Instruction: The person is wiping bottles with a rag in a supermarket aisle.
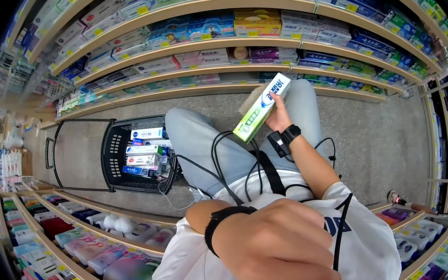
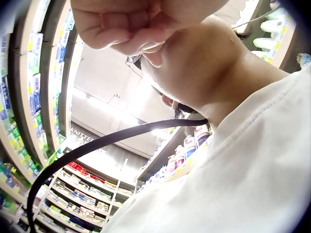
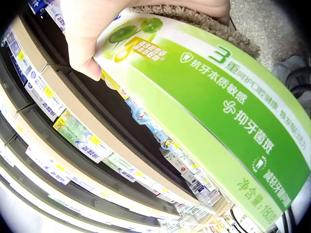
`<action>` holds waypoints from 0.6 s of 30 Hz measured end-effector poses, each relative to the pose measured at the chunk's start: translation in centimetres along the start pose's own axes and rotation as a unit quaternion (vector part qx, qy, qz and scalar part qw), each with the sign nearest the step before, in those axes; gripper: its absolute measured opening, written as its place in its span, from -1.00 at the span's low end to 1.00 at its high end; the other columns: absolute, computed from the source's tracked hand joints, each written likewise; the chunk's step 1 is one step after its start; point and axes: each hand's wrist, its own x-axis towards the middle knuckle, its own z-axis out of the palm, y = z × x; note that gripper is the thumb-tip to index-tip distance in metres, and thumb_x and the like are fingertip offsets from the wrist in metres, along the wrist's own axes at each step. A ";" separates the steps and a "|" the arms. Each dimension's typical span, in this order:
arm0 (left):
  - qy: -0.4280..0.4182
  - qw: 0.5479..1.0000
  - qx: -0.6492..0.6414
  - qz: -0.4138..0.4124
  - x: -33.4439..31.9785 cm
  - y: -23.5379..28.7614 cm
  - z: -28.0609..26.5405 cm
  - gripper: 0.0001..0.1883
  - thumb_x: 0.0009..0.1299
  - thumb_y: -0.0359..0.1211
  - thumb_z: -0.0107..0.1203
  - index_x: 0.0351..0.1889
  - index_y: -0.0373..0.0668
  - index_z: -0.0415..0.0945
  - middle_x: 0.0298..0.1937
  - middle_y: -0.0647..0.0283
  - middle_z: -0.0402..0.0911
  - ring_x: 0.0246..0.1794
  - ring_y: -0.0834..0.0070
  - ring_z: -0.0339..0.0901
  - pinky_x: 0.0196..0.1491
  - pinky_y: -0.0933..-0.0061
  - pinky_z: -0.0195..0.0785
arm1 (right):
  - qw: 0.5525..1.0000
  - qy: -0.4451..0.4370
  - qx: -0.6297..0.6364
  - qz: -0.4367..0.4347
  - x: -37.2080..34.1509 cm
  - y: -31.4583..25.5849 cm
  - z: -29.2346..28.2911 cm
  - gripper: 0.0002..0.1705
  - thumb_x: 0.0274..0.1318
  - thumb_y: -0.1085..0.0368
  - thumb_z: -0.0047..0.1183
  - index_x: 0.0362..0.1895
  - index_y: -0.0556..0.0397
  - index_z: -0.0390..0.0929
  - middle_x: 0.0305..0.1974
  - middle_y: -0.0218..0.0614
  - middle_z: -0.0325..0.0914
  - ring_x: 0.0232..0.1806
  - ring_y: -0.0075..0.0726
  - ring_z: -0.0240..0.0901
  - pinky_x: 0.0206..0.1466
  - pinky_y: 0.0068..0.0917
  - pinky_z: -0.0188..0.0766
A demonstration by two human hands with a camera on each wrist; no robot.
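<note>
My right hand (image 1: 278, 113) grips a green and white toothpaste box (image 1: 258, 113) near one end, above my lap. In the right wrist view, the thumb presses the edge of this box (image 3: 214, 92), whose green printed face fills much of the picture. A fuzzy brown strip (image 3: 204, 24) shows behind the box, beside the fingers. My left hand (image 1: 274, 245) is raised close to the head camera with its fingers curled. In the left wrist view, that hand (image 2: 141, 22) overlaps the lower face and holds nothing visible.
A dark shopping basket (image 1: 108, 153) with several toothpaste boxes (image 1: 145, 149) stands on the floor left of my legs. Shelves (image 1: 181, 51) of boxed toothpaste rise in front. Lower shelves with packaged goods (image 1: 89, 241) curve behind me. Black cables (image 1: 216, 155) cross my lap.
</note>
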 end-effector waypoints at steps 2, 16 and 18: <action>-0.009 1.000 0.024 -0.009 -0.1 0.3 -0.2 -0.89 0.19 -0.48 0.06 -0.42 -0.38 0.47 -0.62 0.27 0.38 -0.73 0.45 0.29 -0.68 0.47 0.05 | 1.000 -0.009 -0.003 0.012 -0.2 0.1 0.0 -0.54 -0.07 0.00 0.11 -0.09 -0.12 0.38 -0.19 -0.45 0.46 -0.09 -0.33 0.36 0.07 -0.22 0.25; 0.108 0.906 0.204 0.355 0.4 4.0 -2.3 -0.72 0.19 -0.38 -0.04 -0.75 -0.06 0.20 -0.77 0.49 0.24 -0.86 0.68 0.20 -0.69 0.59 -0.04 | 1.000 0.009 -0.003 0.019 -0.3 0.2 0.6 -0.57 -0.07 0.04 0.11 -0.09 -0.15 0.38 -0.17 -0.44 0.44 -0.06 -0.31 0.33 0.08 -0.19 0.22; 0.120 0.880 0.255 0.382 0.7 4.2 -2.0 -0.74 0.14 -0.42 -0.09 -0.77 -0.06 0.16 -0.78 0.48 0.18 -0.85 0.68 0.16 -0.68 0.61 -0.05 | 1.000 0.016 -0.011 0.012 -0.2 0.3 0.6 -0.57 -0.06 0.04 0.10 -0.09 -0.15 0.38 -0.17 -0.44 0.45 -0.06 -0.31 0.33 0.08 -0.19 0.22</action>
